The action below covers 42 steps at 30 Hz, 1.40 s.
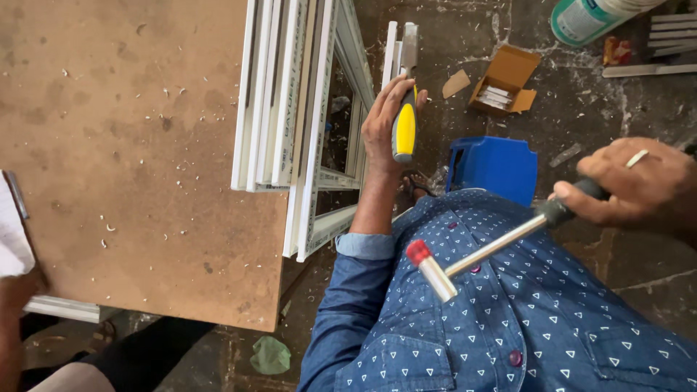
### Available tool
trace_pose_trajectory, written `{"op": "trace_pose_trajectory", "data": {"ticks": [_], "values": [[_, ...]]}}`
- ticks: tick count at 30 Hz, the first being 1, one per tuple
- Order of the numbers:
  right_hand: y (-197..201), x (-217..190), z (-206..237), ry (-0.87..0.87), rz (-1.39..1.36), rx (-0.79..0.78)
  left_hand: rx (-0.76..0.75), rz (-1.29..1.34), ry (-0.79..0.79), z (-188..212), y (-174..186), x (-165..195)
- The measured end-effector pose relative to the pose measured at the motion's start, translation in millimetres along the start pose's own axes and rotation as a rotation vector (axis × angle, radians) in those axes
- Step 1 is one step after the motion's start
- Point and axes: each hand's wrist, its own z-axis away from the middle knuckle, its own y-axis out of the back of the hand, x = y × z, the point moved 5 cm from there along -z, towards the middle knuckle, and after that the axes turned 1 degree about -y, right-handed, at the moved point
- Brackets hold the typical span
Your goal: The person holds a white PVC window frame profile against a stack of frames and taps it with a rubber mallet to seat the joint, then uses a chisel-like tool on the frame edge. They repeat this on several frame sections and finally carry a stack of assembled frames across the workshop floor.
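The left hand (385, 127) is closed around the yellow-and-black handle of a chisel (405, 109). The chisel's long axis runs nearly straight up the frame, with its flat metal blade pointing away from the person toward the stacked white window frames (298, 109). The blade tip lies against a white profile strip just beside those frames.

The right hand (632, 185) grips the dark handle of a hammer (479, 250). The hammer's long axis is diagonal: its metal shaft runs down and to the left, and its head, with one red face and one white face, hangs in front of the person's blue patterned shirt (523, 319).

The window frames rest on the right edge of a brown desk (131, 145) scattered with white shavings. A blue plastic stool (497, 167) stands on the floor between the two hands. Farther off, an open cardboard box (501, 83) lies on the dusty floor with small flat white pieces inside. A white-and-green container (592, 18) lies at the top edge
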Motion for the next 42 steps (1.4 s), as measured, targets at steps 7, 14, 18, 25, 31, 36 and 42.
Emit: {"op": "trace_pose_trajectory", "data": {"ticks": [7, 14, 18, 25, 31, 36, 42], "values": [[0.2, -1.9, -0.1, -0.015, 0.015, -0.017, 0.009, -0.021, -0.036, -1.1, 1.2, 6.1], [-8.1, 10.1, -0.5, -0.176, 0.078, -0.261, -0.022, 0.016, 0.002, 0.2, 1.0, 7.3], [10.7, 1.9, -5.2, 0.091, -0.090, 0.045, 0.001, -0.012, -0.013, 0.0, 0.8, 7.8], [-5.0, 0.6, -9.8, -0.047, 0.105, -0.255, -0.023, -0.019, -0.017, -2.2, 0.5, 3.5], [-7.4, 3.1, -11.7, -0.093, 0.146, -0.243, -0.033, 0.007, 0.036, -2.2, -0.1, -4.0], [-4.5, 3.9, -7.5, -0.200, 0.055, -0.102, -0.022, 0.079, 0.040, 1.5, -2.9, -12.7], [-25.5, 12.5, 0.2, -0.453, -0.205, 0.166, 0.068, 0.331, 0.071, 6.5, -1.7, -29.5]]}}
